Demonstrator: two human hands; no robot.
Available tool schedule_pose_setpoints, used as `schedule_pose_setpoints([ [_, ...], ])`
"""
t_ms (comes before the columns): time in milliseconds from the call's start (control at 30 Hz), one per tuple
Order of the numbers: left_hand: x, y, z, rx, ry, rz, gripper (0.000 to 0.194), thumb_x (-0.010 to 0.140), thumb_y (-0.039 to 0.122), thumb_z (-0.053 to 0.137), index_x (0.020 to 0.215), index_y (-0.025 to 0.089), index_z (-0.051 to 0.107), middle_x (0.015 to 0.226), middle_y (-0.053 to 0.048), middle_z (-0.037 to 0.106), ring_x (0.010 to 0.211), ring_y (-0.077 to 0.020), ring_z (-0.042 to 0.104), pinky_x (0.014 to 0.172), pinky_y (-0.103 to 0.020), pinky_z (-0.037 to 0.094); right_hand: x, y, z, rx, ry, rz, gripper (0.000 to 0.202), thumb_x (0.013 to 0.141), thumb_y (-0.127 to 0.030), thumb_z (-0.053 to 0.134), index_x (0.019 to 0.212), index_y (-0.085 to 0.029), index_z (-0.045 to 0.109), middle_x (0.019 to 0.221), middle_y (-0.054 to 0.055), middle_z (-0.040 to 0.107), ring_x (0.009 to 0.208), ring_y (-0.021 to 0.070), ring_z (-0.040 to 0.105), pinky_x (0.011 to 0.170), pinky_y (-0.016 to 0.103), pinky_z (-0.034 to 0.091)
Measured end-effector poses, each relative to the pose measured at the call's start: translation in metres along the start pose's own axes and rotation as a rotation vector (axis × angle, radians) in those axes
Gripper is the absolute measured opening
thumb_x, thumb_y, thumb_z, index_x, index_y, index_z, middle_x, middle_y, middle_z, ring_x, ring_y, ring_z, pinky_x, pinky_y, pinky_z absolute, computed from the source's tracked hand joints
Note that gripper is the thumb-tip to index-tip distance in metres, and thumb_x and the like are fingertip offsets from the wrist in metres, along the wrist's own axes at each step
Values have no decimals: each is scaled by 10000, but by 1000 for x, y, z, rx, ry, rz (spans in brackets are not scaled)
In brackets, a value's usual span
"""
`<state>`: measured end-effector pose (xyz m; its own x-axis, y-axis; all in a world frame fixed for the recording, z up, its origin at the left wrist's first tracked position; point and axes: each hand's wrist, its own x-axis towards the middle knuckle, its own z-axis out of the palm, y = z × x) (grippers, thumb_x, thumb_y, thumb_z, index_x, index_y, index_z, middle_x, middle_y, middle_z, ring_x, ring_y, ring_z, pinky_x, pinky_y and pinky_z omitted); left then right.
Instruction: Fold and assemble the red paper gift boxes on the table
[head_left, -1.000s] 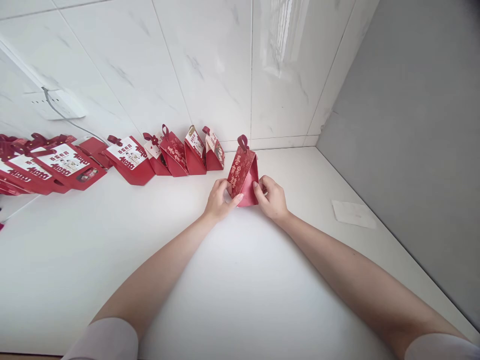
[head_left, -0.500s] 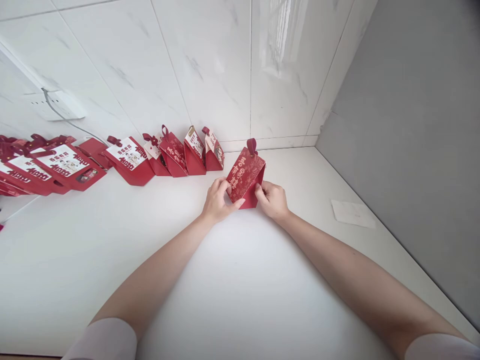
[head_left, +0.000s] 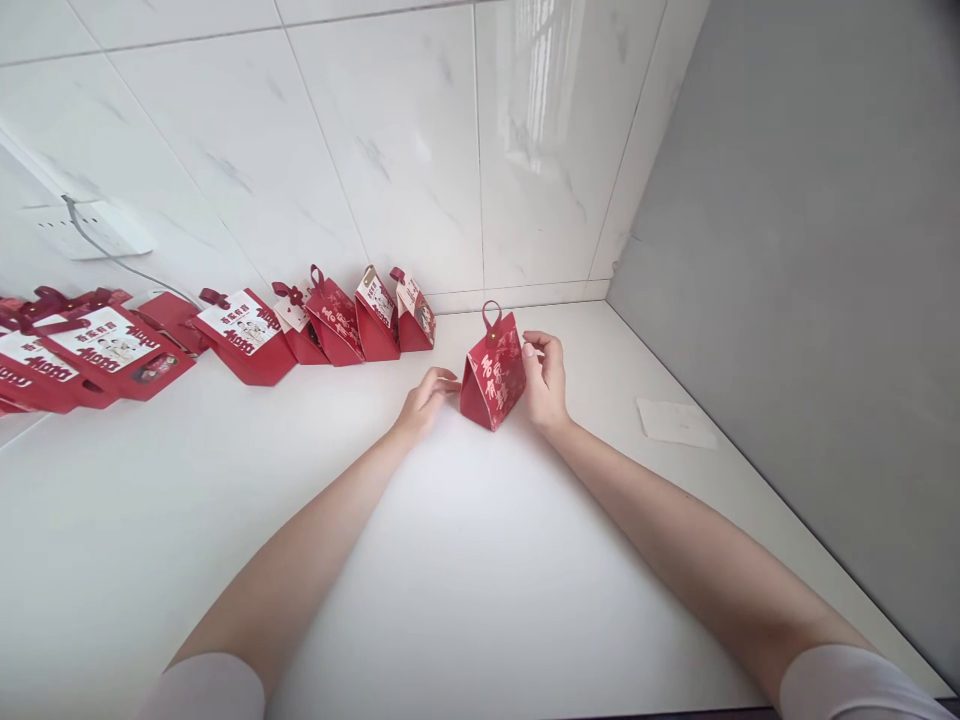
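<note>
A red triangular gift box [head_left: 504, 372] with gold lettering and a ribbon loop on top stands upright on the white surface, between my two hands. My left hand [head_left: 426, 402] is at its left side, fingers pointing toward the box's lower left corner; whether a fingertip touches it I cannot tell. At the box's right side is my right hand [head_left: 547, 382], thumb and fingers apart and bent, gripping nothing. The box's back and far side are hidden.
Several similar gift boxes [head_left: 335, 322] stand along the tiled wall [head_left: 390, 150], with more flat-lying or leaning ones [head_left: 120, 350] at the left. A white paper piece [head_left: 676, 422] lies at the right, near a grey panel [head_left: 810, 260]. A cable [head_left: 124, 262] runs from a wall socket.
The gift box has been turned, so its lettered face now points toward the lower right. Both hands have loosened from it, the left drawing back to the left. The view has shifted slightly.
</note>
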<state>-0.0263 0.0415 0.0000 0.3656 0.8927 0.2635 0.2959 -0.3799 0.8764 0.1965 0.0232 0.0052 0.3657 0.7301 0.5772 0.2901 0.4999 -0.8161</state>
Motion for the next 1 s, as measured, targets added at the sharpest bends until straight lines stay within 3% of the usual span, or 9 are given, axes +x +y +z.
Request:
schedule_pose_setpoints([
  [100, -3, 5, 4, -2, 120, 154, 415, 939, 512, 404, 1229, 223, 471, 1255, -115, 626, 1241, -277, 552, 1116, -508, 346, 0, 7, 3, 22, -81, 119, 520, 900, -549, 528, 1284, -204, 465, 1323, 154, 564, 1138, 238, 586, 908, 391, 490],
  [200, -8, 12, 13, 34, 86, 315, 712, 818, 585, 608, 1369, 200, 374, 1404, -159, 499, 1328, -314, 463, 1134, -490, 347, -5, 9, 5, 55, -234, 233, 458, 851, -588, 590, 1097, -201, 567, 1025, 73, 697, 855, 205, 654, 737, 327, 521],
  [267, -10, 15, 18, 26, 124, 289, 794, 763, 543, 704, 1392, 215, 348, 1370, -144, 531, 1267, -313, 521, 1083, -474, 413, -7, 4, 4, 48, -276, 241, 416, 865, -609, 559, 807, -199, 596, 790, 21, 678, 738, 190, 630, 691, 307, 502],
  [367, -9, 12, 19, -120, 200, 147, 595, 821, 522, 659, 1290, 205, 475, 1222, -111, 641, 1110, -283, 629, 971, -428, 502, 0, -12, -4, 68, -264, 162, 559, 960, -589, 379, 587, -200, 528, 653, 25, 620, 687, 185, 615, 728, 322, 494],
  [500, -2, 7, 13, -373, 151, -33, 536, 891, 582, 530, 1205, 151, 582, 1180, -125, 685, 1072, -283, 662, 930, -408, 531, 26, -47, -25, 55, -175, -88, 334, 943, -520, 495, 921, -214, 625, 991, 60, 667, 831, 190, 639, 802, 340, 519],
  [667, -6, 11, 16, -241, 28, 55, 631, 903, 629, 470, 1268, 125, 578, 1204, -131, 685, 1111, -272, 650, 971, -378, 507, 50, -93, -54, -42, -601, -343, 332, 933, -414, 547, 1241, -295, 583, 1359, 69, 550, 1227, 244, 533, 914, 380, 516],
  [800, -11, 14, 20, -85, -49, 119, 610, 922, 633, 414, 1174, 119, 625, 1048, -117, 729, 932, -244, 692, 823, -338, 540, 58, -115, -75, -236, -946, -372, 282, 894, -322, 598, 1171, -273, 617, 1233, 57, 651, 1108, 244, 613, 889, 384, 514],
  [900, -11, 13, 20, -24, -26, 127, 594, 918, 640, 414, 1098, 122, 642, 889, -85, 729, 794, -209, 679, 727, -308, 523, 61, -125, -87, -413, -1050, -294, 253, 863, -274, 616, 1116, -270, 624, 1107, 27, 714, 955, 226, 667, 777, 343, 516],
  [1000, -9, 13, 20, 4, -15, 138, 598, 918, 647, 405, 1056, 117, 645, 845, -81, 716, 765, -198, 666, 706, -297, 510, 62, -131, -94, -480, -1072, -246, 260, 863, -241, 597, 1120, -275, 619, 1114, 18, 718, 963, 219, 674, 714, 308, 505],
])
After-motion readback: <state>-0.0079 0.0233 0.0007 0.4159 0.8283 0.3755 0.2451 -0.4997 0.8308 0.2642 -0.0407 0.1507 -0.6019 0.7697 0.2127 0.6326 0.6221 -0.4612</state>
